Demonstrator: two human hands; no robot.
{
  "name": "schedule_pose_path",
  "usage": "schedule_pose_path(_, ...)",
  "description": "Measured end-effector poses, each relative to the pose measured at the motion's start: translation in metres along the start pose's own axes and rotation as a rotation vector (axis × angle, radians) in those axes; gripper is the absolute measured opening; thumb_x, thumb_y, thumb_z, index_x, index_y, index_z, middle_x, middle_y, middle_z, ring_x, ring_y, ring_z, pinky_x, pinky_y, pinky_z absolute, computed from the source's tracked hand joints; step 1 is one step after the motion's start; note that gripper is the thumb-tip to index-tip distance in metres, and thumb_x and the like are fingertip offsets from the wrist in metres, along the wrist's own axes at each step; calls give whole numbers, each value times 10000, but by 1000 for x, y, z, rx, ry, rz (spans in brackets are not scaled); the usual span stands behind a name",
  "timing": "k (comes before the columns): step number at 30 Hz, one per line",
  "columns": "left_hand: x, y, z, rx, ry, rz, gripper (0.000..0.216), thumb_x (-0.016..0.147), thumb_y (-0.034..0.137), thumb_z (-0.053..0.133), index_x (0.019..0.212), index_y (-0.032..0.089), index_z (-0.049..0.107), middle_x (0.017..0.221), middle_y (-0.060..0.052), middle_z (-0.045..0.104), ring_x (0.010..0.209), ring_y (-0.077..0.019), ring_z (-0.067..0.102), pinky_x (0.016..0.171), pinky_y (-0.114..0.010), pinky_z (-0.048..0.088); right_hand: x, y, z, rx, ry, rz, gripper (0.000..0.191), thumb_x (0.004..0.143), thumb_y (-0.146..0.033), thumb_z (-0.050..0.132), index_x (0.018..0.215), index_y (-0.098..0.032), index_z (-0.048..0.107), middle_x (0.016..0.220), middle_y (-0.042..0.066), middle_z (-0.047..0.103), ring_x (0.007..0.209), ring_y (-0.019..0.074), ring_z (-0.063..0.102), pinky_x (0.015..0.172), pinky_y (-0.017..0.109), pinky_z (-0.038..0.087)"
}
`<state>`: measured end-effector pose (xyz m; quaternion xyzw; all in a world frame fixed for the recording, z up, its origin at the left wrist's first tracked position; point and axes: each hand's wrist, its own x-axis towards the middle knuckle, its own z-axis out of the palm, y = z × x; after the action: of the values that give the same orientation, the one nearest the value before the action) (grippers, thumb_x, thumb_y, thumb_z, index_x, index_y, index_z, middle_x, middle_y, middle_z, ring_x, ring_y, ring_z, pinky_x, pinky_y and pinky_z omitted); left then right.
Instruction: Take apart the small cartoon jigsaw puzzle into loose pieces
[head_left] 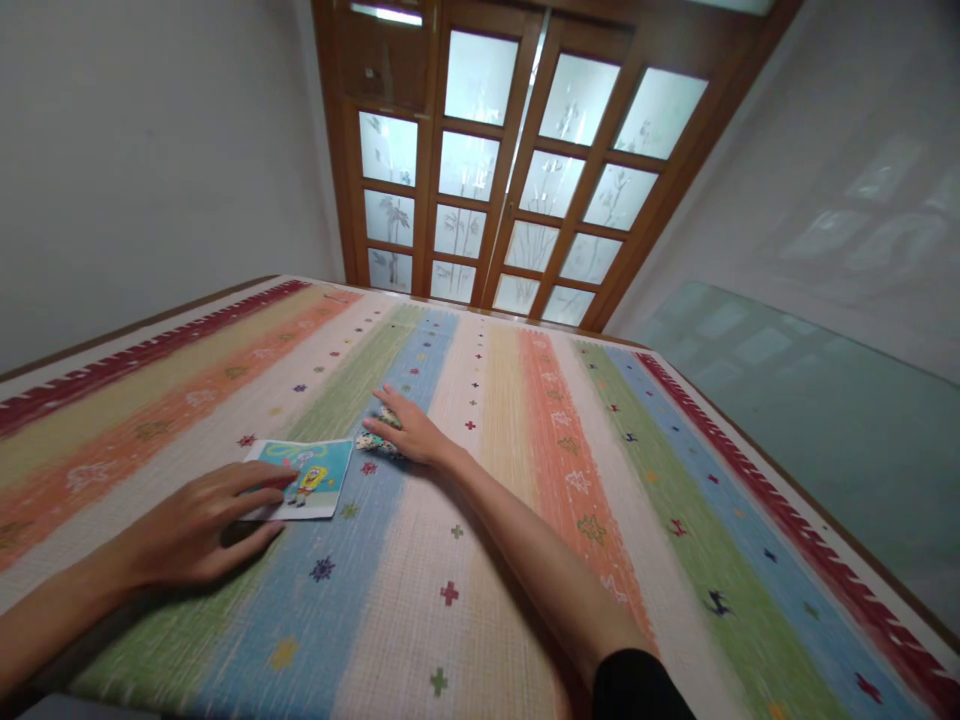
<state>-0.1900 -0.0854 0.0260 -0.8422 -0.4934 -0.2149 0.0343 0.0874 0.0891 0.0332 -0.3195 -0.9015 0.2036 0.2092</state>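
Observation:
My left hand [232, 510] lies with its fingers stretched out over the left side of a picture card [330, 460], which shows a yellow cartoon sponge figure on a blue-green ground. Its fingertips rest on the card and cover part of the print. Just beyond the card's right edge, my right hand [411, 428] reaches in with fingers apart, over a small, many-coloured speckled thing [369, 441]. Fingers hide much of that thing, and I cannot make out its kind. Both lie on the striped tablecloth [390, 590].
The tablecloth covers a large table, with stars, crosses and reindeer printed on it. Past the far edge stand wooden doors [487, 190] with frosted panes. A pale wall [165, 140] runs along the left, and a greenish glassy panel [795, 400] leans at the right.

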Motion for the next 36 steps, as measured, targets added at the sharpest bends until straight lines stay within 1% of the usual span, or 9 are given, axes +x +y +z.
schedule_pose_path(4,19,-5,5,44,-6,-44,371,922,469,494,1104,326,784,1221,-55,769,1108,-300,718,1064,-477,550,-23,15,-35,73,32,-25,479,1109,-418,390,1537,-231,497,1565,99,532,1478,196,457,1204,417,389)
schedule_pose_path(7,39,-5,14,101,8,-143,497,966,536,412,1244,263,720,1320,-97,721,1197,-314,679,1093,-475,518,-67,33,-68,67,34,-11,446,1070,-396,502,1492,-257,544,1536,89,565,1423,220,525,1188,453,417)
schedule_pose_path(10,56,0,31,148,-47,-261,670,983,600,346,1410,154,605,1480,-164,602,1373,-367,554,1158,-529,438,-124,51,-90,8,-9,32,532,1012,-383,619,1510,-224,521,1586,132,495,1479,250,455,1219,498,372)
schedule_pose_path(14,67,7,54,176,-173,-356,790,994,633,285,1527,85,482,1596,-202,456,1493,-415,395,1190,-626,347,-187,63,-93,-88,-39,94,549,934,-363,743,1456,-288,592,1597,113,481,1519,291,388,1228,556,346)
schedule_pose_path(17,69,10,59,167,-221,-314,835,990,668,280,1575,88,419,1630,-187,400,1521,-391,354,1218,-599,320,-208,65,-83,-77,10,159,523,919,-416,760,1414,-300,637,1589,130,487,1525,317,372,1212,589,352)
schedule_pose_path(20,66,9,55,143,-210,-226,837,982,697,303,1593,135,405,1647,-148,380,1521,-360,364,1223,-535,346,-201,64,-73,-9,82,153,367,936,-434,736,1263,-268,741,1492,145,591,1453,322,471,1168,578,397)
schedule_pose_path(23,62,9,50,104,-205,-167,825,982,701,334,1597,155,404,1652,-136,365,1511,-345,389,1217,-503,370,-175,64,-63,40,184,123,148,924,-368,763,982,-248,826,1211,122,729,1197,282,634,1035,477,498)
schedule_pose_path(26,57,11,46,63,-217,-120,789,996,673,362,1605,172,390,1644,-131,377,1495,-329,421,1218,-495,372,-140,62,-51,-9,231,97,122,890,-329,808,951,-227,834,990,91,723,1004,249,642,934,428,505)
schedule_pose_path(36,51,30,27,-60,-276,-36,754,1001,617,475,1624,216,336,1651,-129,379,1478,-324,450,1189,-475,421,-42,33,-11,-37,196,138,200,905,-401,793,979,-219,831,1056,106,697,1056,271,585,931,423,437)
